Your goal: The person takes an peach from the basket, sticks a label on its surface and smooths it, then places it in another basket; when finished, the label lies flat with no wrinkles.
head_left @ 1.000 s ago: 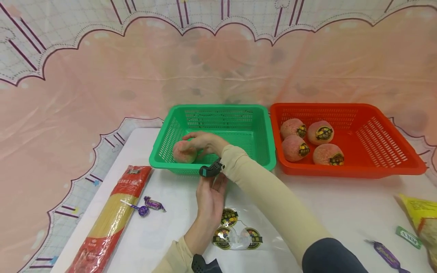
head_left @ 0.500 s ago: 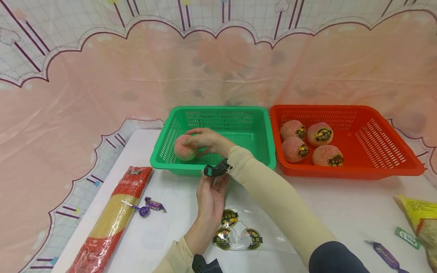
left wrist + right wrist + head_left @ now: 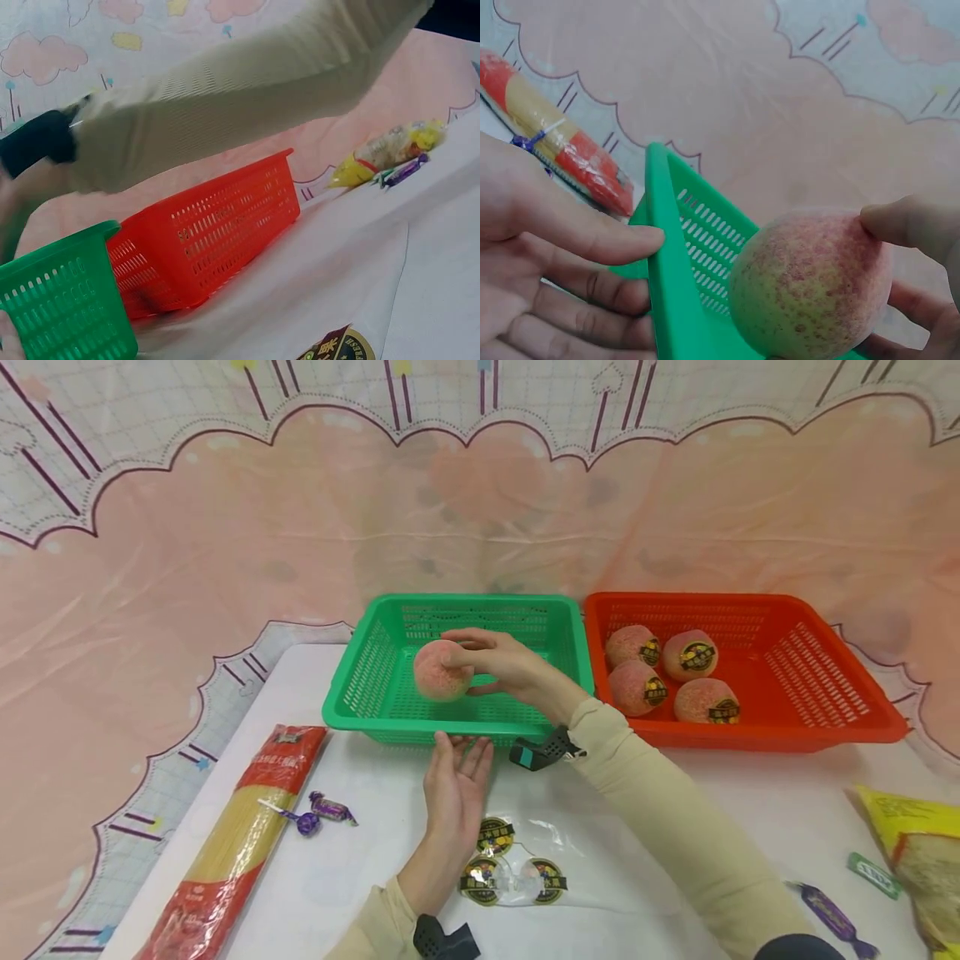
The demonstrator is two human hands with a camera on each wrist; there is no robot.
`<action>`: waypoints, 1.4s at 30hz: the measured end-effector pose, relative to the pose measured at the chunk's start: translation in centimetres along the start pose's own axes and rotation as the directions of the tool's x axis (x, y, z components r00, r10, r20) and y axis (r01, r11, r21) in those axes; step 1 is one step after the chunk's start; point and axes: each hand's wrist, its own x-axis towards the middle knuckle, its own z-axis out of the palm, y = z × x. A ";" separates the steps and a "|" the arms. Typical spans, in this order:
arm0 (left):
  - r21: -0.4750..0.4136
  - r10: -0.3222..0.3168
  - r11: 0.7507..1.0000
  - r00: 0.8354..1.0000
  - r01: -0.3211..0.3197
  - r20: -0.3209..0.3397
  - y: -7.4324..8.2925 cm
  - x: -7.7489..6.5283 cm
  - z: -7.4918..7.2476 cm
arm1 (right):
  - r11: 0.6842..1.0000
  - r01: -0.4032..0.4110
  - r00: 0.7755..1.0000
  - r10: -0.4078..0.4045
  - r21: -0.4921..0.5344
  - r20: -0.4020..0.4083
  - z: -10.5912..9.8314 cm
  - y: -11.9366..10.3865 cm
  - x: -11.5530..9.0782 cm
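A pinkish peach [image 3: 442,670] is held up over the green basket [image 3: 457,727] by my right hand [image 3: 510,664], thumb and fingers around its right side. The right wrist view shows the peach [image 3: 810,285] large, its yellowish, speckled skin turned to the camera and no label on that side. Palm up, my left hand [image 3: 456,793] has its fingertips right at the basket's near wall. Its thumb meets the basket rim [image 3: 658,247] in the right wrist view, the fingers loosely extended. Below it on the table lies clear film [image 3: 592,868] with three round black labels [image 3: 546,881].
Right of the green basket stands a red basket [image 3: 817,739] with several labelled peaches [image 3: 690,655]. A noodle packet [image 3: 240,835], a lollipop [image 3: 307,824] and a wrapped candy [image 3: 330,808] lie left. At right are a yellow bag [image 3: 915,860], a green packet [image 3: 874,875] and a purple candy [image 3: 828,912].
My right hand has raised the peach from the left side of the green basket and carried it to the right. My left hand has stayed at the basket's near wall.
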 end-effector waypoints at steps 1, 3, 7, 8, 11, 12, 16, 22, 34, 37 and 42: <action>0.002 0.000 1.000 1.000 0.000 0.000 0.0 0.0 0.0 | 1.000 0.007 1.000 -0.007 0.000 -0.001 -0.3 0.0 -0.6; 0.007 0.001 1.000 1.000 -0.001 0.000 0.0 -0.1 -0.1 | 1.000 0.025 1.000 -0.024 0.004 -0.004 -0.8 0.0 -1.8; 0.015 -0.010 1.000 1.000 0.010 0.001 -0.4 -0.2 0.0 | 0.999 0.041 0.999 -0.041 -0.005 -0.034 -2.3 0.3 -4.8; 0.018 -0.015 1.000 1.000 0.015 0.006 -0.5 -0.2 0.0 | 0.999 0.047 0.998 -0.047 -0.007 -0.042 -2.7 0.5 -5.6; 0.023 -0.024 0.999 1.000 0.024 0.012 -0.7 -0.2 0.2 | 0.998 0.066 0.996 -0.067 -0.014 -0.061 -3.8 1.1 -7.6; 0.020 -0.025 0.999 1.000 0.025 0.011 -0.7 -0.2 0.2 | 0.997 0.073 0.995 -0.074 -0.013 -0.064 -4.0 1.4 -8.1; 0.018 -0.011 1.000 1.000 0.011 0.010 -0.2 0.0 0.2 | 0.995 0.095 0.992 -0.093 0.025 -0.091 -4.6 2.0 -9.9; 0.023 -0.021 1.000 1.000 0.020 0.021 0.2 0.1 0.2 | 0.991 0.128 0.983 -0.123 0.031 -0.133 -5.2 2.4 -12.3; 0.033 0.032 0.999 0.999 -0.032 0.006 0.2 -0.3 1.2 | 0.989 0.139 0.981 -0.144 -0.045 -0.128 -5.4 4.8 -17.2; 0.024 0.033 0.999 0.999 -0.033 -0.004 0.2 -0.4 1.4 | 0.988 0.138 0.986 -0.144 -0.072 -0.085 -5.6 5.8 -18.1; 0.013 0.027 1.000 1.000 -0.027 -0.013 0.2 -0.6 1.7 | 0.988 0.114 0.992 -0.118 -0.106 -0.035 -5.9 7.7 -19.0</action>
